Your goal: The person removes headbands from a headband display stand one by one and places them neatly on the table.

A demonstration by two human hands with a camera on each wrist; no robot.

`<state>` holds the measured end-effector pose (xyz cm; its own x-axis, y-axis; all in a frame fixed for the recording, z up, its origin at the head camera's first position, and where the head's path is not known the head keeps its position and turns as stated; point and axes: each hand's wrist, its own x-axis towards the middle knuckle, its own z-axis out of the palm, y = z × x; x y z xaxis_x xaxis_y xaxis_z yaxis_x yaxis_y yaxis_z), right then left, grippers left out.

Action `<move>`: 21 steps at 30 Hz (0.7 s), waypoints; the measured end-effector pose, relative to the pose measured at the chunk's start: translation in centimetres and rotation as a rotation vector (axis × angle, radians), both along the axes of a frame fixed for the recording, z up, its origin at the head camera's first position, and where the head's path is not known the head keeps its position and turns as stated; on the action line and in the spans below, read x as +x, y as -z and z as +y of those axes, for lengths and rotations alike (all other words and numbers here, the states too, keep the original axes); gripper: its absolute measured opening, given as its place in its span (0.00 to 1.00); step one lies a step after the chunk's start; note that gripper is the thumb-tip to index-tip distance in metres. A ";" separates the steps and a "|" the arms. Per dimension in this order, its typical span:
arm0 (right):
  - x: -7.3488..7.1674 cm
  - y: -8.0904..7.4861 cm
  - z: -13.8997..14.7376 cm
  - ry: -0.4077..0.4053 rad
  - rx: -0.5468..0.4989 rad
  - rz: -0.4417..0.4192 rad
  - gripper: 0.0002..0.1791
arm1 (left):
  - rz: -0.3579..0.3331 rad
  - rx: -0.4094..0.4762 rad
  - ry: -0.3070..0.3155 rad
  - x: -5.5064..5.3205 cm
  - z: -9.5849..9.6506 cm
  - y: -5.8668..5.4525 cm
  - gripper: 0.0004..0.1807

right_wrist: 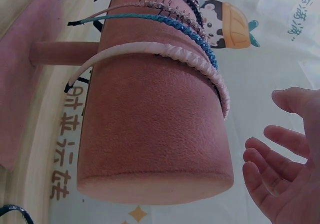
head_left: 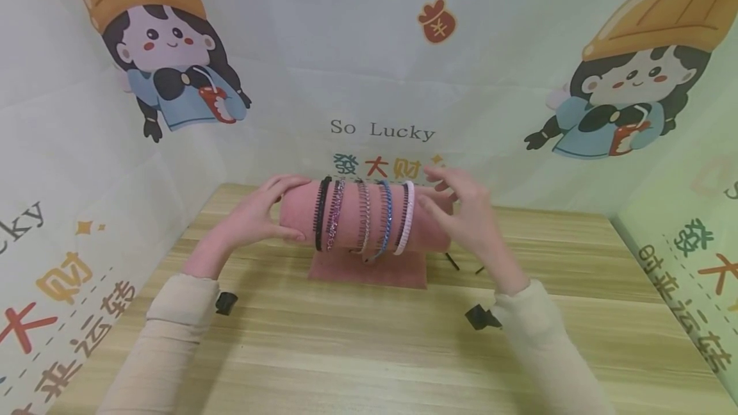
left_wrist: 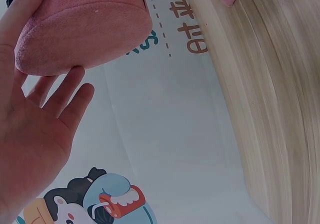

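Observation:
A pink plush headband stand (head_left: pixel 426 226) has a thick horizontal roll on a flat base (head_left: pixel 369 271). Several toothed headbands sit side by side around the roll: a black one (head_left: pixel 320 216), a purple glittery one (head_left: pixel 335 216), a pale braided one (head_left: pixel 364 216), a blue one (head_left: pixel 386 216) and a whitish-pink one (head_left: pixel 407 219). My left hand (head_left: pixel 256 213) holds the roll's left end, thumb in front and fingers over the top. Near the right end, my right hand (head_left: pixel 467 207) has loosely bent fingers; in the right wrist view its palm (right_wrist: pixel 287 169) is apart from the roll.
The stand rests on a wood-grain table (head_left: pixel 346 351). A white printed cloth (head_left: pixel 323 50) rises behind and at both sides. Small black objects (head_left: pixel 227 303) show beside the wrists. In the right wrist view, a dark curved band (right_wrist: pixel 17 209) lies at the lower left corner.

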<state>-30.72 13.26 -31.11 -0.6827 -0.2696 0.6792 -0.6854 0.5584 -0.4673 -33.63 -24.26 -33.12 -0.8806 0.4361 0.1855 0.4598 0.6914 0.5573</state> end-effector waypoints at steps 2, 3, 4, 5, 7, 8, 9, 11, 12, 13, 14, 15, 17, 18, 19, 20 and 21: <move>0.1 0.1 -0.1 0.000 0.003 -0.009 0.26 | 0.000 -0.001 0.002 0.0 0.0 0.0 0.54; 0.1 0.2 -0.2 0.003 0.004 -0.016 0.26 | 0.000 -0.002 0.002 0.0 0.0 0.0 0.54; 0.1 0.2 -0.2 0.005 0.004 -0.022 0.26 | -0.001 -0.004 0.002 0.0 0.0 0.0 0.54; 0.1 0.3 -0.3 0.006 0.003 -0.027 0.26 | -0.002 -0.005 0.000 0.0 0.0 0.0 0.53; 0.2 0.4 -0.4 0.009 0.008 -0.036 0.26 | -0.005 -0.008 0.000 0.0 0.0 -0.1 0.53; 0.2 0.5 -0.4 0.009 0.006 -0.039 0.25 | -0.006 -0.010 -0.001 0.0 0.0 0.0 0.53; 0.3 0.6 -0.5 0.010 0.009 -0.037 0.25 | -0.007 -0.011 -0.002 -0.1 0.0 0.0 0.54; 0.2 0.9 -0.6 0.015 0.014 -0.036 0.24 | -0.009 -0.011 -0.004 -0.1 0.0 0.0 0.54; 0.2 1.0 -0.7 0.019 0.020 -0.033 0.24 | -0.009 -0.012 -0.004 -0.1 0.0 0.0 0.54; 0.2 1.1 -0.8 0.022 0.026 -0.031 0.24 | -0.009 -0.012 -0.004 -0.1 0.0 0.1 0.54; 0.2 1.2 -0.8 0.027 0.035 -0.028 0.23 | -0.010 -0.011 -0.005 -0.1 0.0 0.1 0.54; 0.2 1.4 -0.9 0.032 0.043 -0.027 0.23 | -0.011 -0.009 -0.005 -0.2 0.0 0.1 0.54; 0.2 1.6 -1.0 0.040 0.057 -0.030 0.23 | -0.012 -0.007 -0.006 -0.2 0.0 0.2 0.54; 0.3 1.7 -1.1 0.046 0.064 -0.033 0.23 | -0.012 -0.005 -0.007 -0.2 0.0 0.2 0.54; 0.3 1.8 -1.1 0.051 0.067 -0.041 0.23 | -0.013 -0.004 -0.007 -0.2 -0.1 0.2 0.54; 0.3 1.9 -1.2 0.058 0.070 -0.047 0.23 | -0.013 -0.003 -0.007 -0.2 -0.1 0.2 0.54; 0.3 2.0 -1.2 0.064 0.071 -0.055 0.24 | -0.014 -0.002 -0.008 -0.2 -0.1 0.2 0.54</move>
<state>-30.38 12.03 -33.07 -0.7361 -0.2699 0.6207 -0.6213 0.6334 -0.4613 -33.79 -24.32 -33.36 -0.8866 0.4292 0.1725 0.4465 0.6965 0.5617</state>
